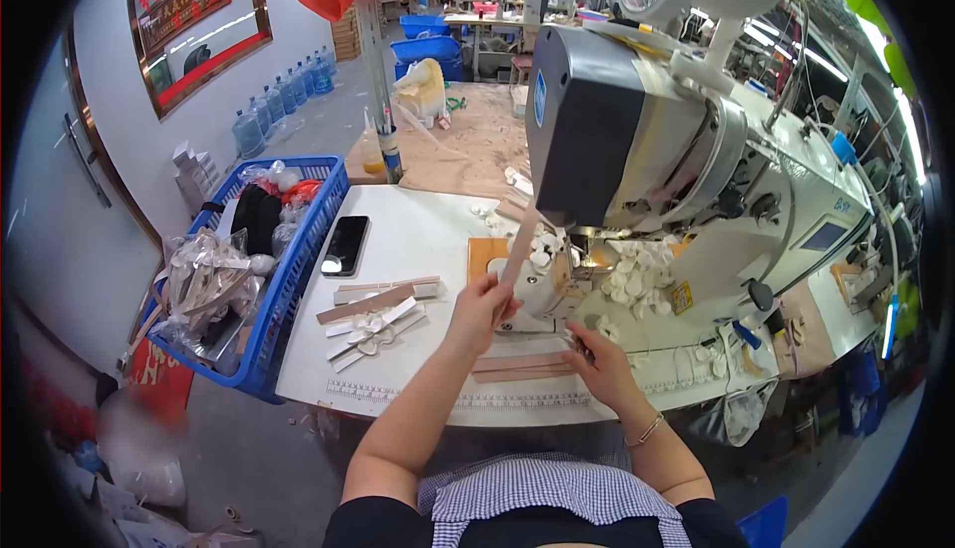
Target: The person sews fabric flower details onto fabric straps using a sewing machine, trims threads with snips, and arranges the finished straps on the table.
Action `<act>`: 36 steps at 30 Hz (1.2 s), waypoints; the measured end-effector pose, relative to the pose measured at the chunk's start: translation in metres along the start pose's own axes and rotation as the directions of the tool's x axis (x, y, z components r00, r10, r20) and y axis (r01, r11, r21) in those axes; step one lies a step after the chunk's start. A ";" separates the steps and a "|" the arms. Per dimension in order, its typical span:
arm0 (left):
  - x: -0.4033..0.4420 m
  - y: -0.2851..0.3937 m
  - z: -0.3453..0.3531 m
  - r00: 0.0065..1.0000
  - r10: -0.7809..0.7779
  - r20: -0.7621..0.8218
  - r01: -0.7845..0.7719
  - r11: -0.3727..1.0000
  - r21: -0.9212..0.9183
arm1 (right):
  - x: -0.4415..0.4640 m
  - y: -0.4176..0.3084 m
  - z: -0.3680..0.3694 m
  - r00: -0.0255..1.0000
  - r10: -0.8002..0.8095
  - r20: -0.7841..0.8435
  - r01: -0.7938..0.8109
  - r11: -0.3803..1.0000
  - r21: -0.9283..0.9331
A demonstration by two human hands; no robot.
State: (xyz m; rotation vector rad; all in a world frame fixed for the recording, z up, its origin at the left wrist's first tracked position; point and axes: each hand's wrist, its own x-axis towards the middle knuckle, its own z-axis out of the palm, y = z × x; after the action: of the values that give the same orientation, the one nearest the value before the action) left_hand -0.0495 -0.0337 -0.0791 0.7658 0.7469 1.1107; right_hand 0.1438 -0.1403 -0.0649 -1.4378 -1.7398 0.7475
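My left hand [484, 304] is closed around the lower end of a flat beige strip [520, 245], which points up and away in front of the sewing machine [597, 120]. My right hand [600, 357] is curled near the front of the machine bed, with a small dark, metallic-looking thing in its fingers that I cannot make out. Just left of that hand, long pinkish-beige strips [522, 367] lie on the white table [398, 210] above a printed ruler [468, 399]. Loose white pieces [637, 274] are heaped around the needle area.
More beige and white strips [373, 314] lie to the left, below a black phone [345, 246]. A blue basket [261, 349] full of bagged pieces stands at the table's left edge. Behind are a brown work surface [482, 130] and a bottle with yellowish contents [371, 150].
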 end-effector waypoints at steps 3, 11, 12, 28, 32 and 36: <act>-0.051 -0.017 -0.004 0.999 -0.001 -0.042 -0.002 0.998 -0.063 | 0.012 -0.021 0.017 0.946 -0.279 -0.165 0.231 0.937 -0.261; -0.099 -0.027 -0.002 0.980 0.183 -0.075 -0.176 0.980 0.092 | 0.024 -0.025 0.052 0.843 -0.490 -0.223 0.436 0.865 -0.250; -0.100 -0.028 -0.001 0.982 0.178 -0.070 -0.171 0.981 0.096 | 0.023 -0.023 0.051 0.841 -0.502 -0.203 0.446 0.855 -0.265; -0.099 -0.042 0.006 0.993 0.101 -0.065 -0.099 0.995 0.023 | 0.015 -0.006 0.030 0.891 -0.326 -0.316 0.287 0.944 -0.163; -0.100 -0.043 0.002 0.992 0.104 -0.070 -0.102 0.994 0.042 | 0.015 -0.008 0.027 0.890 -0.345 -0.298 0.304 0.936 -0.176; -0.100 -0.045 0.003 0.989 0.142 -0.028 -0.135 0.974 0.181 | 0.014 -0.006 0.024 0.884 -0.406 -0.231 0.358 0.907 -0.223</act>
State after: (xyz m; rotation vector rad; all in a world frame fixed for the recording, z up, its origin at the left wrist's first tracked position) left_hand -0.0521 -0.1407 -0.1017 0.9607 0.8459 1.1989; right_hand 0.1186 -0.1269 -0.0706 -1.1820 -1.8234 0.1767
